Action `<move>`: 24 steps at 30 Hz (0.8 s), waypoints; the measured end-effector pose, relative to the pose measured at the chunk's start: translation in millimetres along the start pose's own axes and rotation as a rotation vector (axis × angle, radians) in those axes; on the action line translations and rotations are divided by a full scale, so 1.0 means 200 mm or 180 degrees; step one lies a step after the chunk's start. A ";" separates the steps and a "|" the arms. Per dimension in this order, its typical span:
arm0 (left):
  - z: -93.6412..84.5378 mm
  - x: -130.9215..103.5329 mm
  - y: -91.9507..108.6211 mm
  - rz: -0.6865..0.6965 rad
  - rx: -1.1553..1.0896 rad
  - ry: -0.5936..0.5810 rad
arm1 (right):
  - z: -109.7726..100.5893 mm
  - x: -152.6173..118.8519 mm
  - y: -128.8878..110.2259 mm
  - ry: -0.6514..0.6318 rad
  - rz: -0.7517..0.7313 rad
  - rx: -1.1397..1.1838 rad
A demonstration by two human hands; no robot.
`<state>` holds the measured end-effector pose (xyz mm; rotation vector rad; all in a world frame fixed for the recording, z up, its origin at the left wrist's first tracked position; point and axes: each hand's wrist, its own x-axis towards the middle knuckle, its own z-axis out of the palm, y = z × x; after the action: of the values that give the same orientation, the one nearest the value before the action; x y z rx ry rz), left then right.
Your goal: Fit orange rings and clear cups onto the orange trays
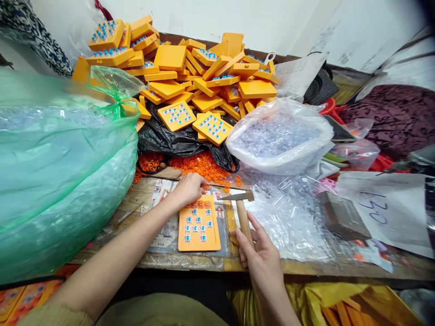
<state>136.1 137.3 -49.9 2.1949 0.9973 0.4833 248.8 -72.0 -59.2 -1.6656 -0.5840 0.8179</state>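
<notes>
right hand point(261, 253) grips hammer point(242, 209); left hand point(188, 189) touches orange tray point(199, 224).

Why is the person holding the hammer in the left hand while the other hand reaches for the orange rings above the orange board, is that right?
Not quite. The head view shows the hammer in the right hand, gripped by its wooden handle. The left hand is the one at the orange rings, just above the orange board.

green bag point(61, 172) crowds left, clear bag point(278, 136) right, board point(199, 224) between
</notes>
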 end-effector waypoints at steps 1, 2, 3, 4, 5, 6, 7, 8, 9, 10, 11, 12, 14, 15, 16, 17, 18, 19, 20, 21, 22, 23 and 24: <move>-0.01 -0.01 0.01 -0.0003 -0.0015 0.0006 | 0.00 0.00 0.00 0.0011 0.0009 0.0031; -0.01 -0.03 0.02 0.0002 -0.0050 0.0014 | 0.00 0.00 0.00 0.0017 0.0011 0.0060; -0.02 -0.06 0.03 0.0006 -0.0094 0.0022 | 0.00 -0.01 0.00 0.0023 0.0001 0.0077; -0.03 -0.10 0.04 0.0011 -0.0166 0.0036 | 0.00 0.00 0.00 0.0022 -0.0030 0.0063; -0.03 -0.14 0.05 0.0029 -0.0270 0.0047 | 0.00 0.00 0.00 0.0008 -0.0083 0.0009; -0.03 -0.19 0.06 0.0081 -0.0380 0.0056 | 0.00 0.00 0.00 -0.0002 -0.0166 -0.0081; -0.02 -0.23 0.07 0.0178 -0.0471 0.0070 | -0.01 0.01 0.00 -0.0010 -0.0270 -0.0197; -0.01 -0.27 0.08 0.0321 -0.0523 0.0099 | -0.01 0.01 0.00 -0.0021 -0.0379 -0.0323; 0.01 -0.30 0.08 0.0504 -0.0520 0.0135 | -0.01 0.01 0.00 -0.0020 -0.0484 -0.0440; 0.03 -0.32 0.08 0.0703 -0.0454 0.0169 | -0.01 0.01 0.00 -0.0005 -0.0575 -0.0534; 0.05 -0.34 0.08 0.0875 -0.0334 0.0197 | -0.02 0.01 0.00 0.0017 -0.0640 -0.0603; 0.07 -0.35 0.08 0.0999 -0.0202 0.0221 | -0.02 0.01 0.01 0.0036 -0.0681 -0.0653; 0.09 -0.36 0.08 0.1112 0.0024 0.0290 | -0.04 -0.01 0.02 0.0039 -0.0743 -0.0731; 0.10 -0.36 0.08 0.1132 0.0103 0.0334 | -0.05 -0.02 0.03 0.0025 -0.0781 -0.0776; 0.10 -0.36 0.08 0.1146 0.0150 0.0382 | -0.06 -0.03 0.04 -0.0005 -0.0829 -0.0843; 0.11 -0.37 0.08 0.1162 0.0170 0.0423 | -0.07 -0.04 0.05 -0.0041 -0.0891 -0.0929; 0.11 -0.37 0.08 0.1186 0.0174 0.0451 | -0.08 -0.05 0.06 -0.0080 -0.0965 -0.1029; 0.11 -0.37 0.07 0.1211 0.0169 0.0467 | -0.09 -0.06 0.07 -0.0120 -0.1044 -0.1132; 0.11 -0.37 0.07 0.1230 0.0165 0.0470 | -0.10 -0.06 0.07 -0.0161 -0.1118 -0.1231; 0.11 -0.37 0.08 0.1244 0.0173 0.0461 | -0.10 -0.06 0.07 -0.0179 -0.1192 -0.1313; 0.11 -0.37 0.08 0.1246 0.0206 0.0440 | -0.10 -0.06 0.07 -0.0180 -0.1255 -0.1371; 0.10 -0.37 0.08 0.1242 0.0265 0.0409 | -0.10 -0.06 0.06 -0.0167 -0.1305 -0.1410; 0.10 -0.37 0.08 0.1231 0.0345 0.0371 | -0.09 -0.05 0.05 -0.0148 -0.1344 -0.1435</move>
<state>108.5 63.2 -56.4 2.4928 0.6671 0.7547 255.8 -94.1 -64.1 -1.8314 -1.1722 0.4338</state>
